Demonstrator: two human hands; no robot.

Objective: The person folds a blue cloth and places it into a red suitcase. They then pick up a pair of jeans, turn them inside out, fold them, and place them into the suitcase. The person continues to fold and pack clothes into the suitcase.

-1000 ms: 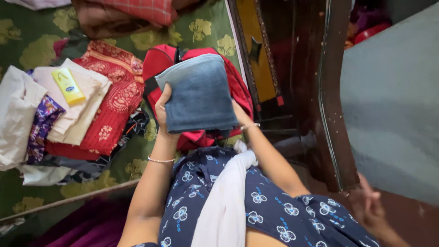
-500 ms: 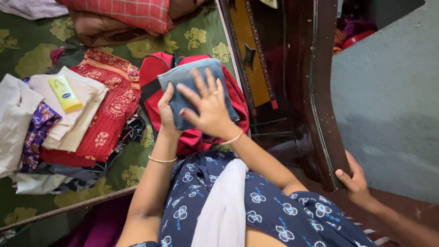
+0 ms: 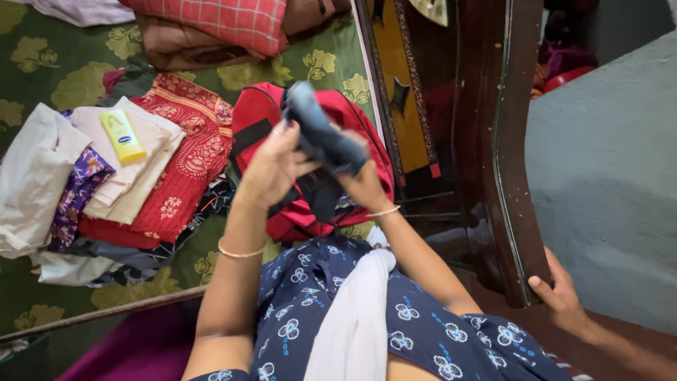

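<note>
Head view looks down on a green floral bedspread (image 3: 42,70) strewn with clothing. On it, near its right edge, lies a red backpack (image 3: 352,127); to the left lie a folded red patterned cloth (image 3: 190,155), a stack of cream and white fabrics (image 3: 42,176) and a small yellow tube (image 3: 121,135) resting on top of them. A dark wooden bed frame (image 3: 493,141) runs down the right side.

The folded blue denim garment (image 3: 321,137) is held in the air just above the backpack, tipped on edge and gripped from both sides. The left hand (image 3: 271,166) wraps its fingers around the near left side, wrist bent back, forearm rising from the lap with a thin bangle (image 3: 236,252) on it. The right hand (image 3: 363,185) clasps the lower right edge from beneath, fingers closed on the cloth, mostly hidden by it.

To keep the fold tidy, both hands should hold even pressure across the stacked layers and keep the bundle compact, so no edge slips loose.

Another person's hand (image 3: 560,296) grips the bed frame's corner at lower right.
</note>
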